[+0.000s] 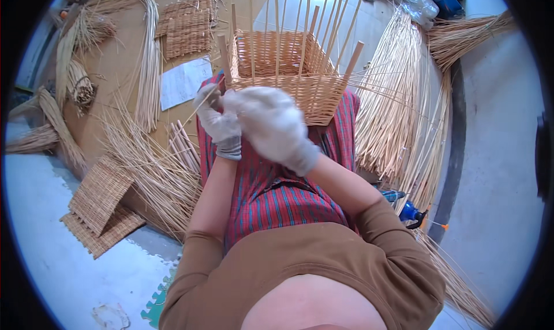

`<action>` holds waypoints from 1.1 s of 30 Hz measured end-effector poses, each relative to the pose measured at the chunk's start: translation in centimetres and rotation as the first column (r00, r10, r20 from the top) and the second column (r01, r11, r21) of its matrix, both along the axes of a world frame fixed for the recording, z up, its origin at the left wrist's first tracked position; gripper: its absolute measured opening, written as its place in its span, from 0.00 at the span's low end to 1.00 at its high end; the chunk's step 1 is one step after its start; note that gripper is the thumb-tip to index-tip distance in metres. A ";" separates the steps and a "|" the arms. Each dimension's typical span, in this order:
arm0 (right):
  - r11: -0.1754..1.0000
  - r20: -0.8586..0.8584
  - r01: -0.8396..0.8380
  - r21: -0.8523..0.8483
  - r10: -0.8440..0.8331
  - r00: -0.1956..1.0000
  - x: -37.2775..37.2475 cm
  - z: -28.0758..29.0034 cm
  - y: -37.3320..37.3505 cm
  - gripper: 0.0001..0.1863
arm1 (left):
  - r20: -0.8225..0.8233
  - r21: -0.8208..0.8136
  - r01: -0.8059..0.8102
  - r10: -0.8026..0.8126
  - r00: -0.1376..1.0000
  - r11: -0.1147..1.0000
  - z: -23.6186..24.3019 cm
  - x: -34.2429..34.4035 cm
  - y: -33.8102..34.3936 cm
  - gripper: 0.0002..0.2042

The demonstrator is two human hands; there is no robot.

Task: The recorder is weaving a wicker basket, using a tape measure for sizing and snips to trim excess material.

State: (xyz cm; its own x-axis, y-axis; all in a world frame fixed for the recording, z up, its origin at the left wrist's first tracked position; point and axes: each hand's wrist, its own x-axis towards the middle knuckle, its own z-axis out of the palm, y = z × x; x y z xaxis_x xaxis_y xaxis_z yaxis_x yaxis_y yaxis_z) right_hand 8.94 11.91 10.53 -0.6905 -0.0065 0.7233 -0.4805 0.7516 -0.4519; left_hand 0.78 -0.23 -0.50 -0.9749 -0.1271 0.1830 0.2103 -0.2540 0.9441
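A square, half-woven wicker basket (294, 93) rests on my lap, with tall thin stakes and thicker corner posts rising from its walls. Both my hands wear whitish gloves with grey cuffs. At the basket's near left corner my left hand (220, 122) is closed, with a thin wicker strand (206, 99) at its fingers. My right hand (271, 122) lies across the near wall, right beside the left hand. Motion smears it and its fingers cannot be made out. The gloves hide the lower left part of the basket.
Long pale strands (389, 99) lie at the right, near a blue tool (411, 213). More strands (156, 174) lie at my left, beside woven mats (103, 194). A white sheet (184, 83) and another woven piece (187, 27) lie at the far left.
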 end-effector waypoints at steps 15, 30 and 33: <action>0.577 0.198 0.028 -0.816 0.234 0.952 1.7 -4.6 0.6 0.09 | -0.051 -0.593 0.334 -0.447 0.893 0.733 4.3 -4.4 -3.1 0.35; 0.899 0.152 0.046 -0.436 0.023 0.988 -5.4 -2.6 7.7 0.29 | 0.224 -0.262 0.400 -0.348 0.910 0.878 1.2 -4.6 -1.7 0.13; 0.669 0.348 0.260 -0.697 -0.003 0.938 4.0 -8.7 13.0 0.24 | 0.090 -0.368 0.088 -0.058 0.994 0.926 1.6 -2.9 -0.5 0.17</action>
State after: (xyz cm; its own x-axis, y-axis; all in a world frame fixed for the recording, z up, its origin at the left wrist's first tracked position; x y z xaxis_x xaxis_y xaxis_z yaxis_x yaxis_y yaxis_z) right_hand 12.93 24.87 1.83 -0.8158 0.5354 0.2186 -0.1509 0.1678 -0.9742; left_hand -2.14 -0.75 1.12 -0.9916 0.0077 0.1288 0.1289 0.1055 0.9860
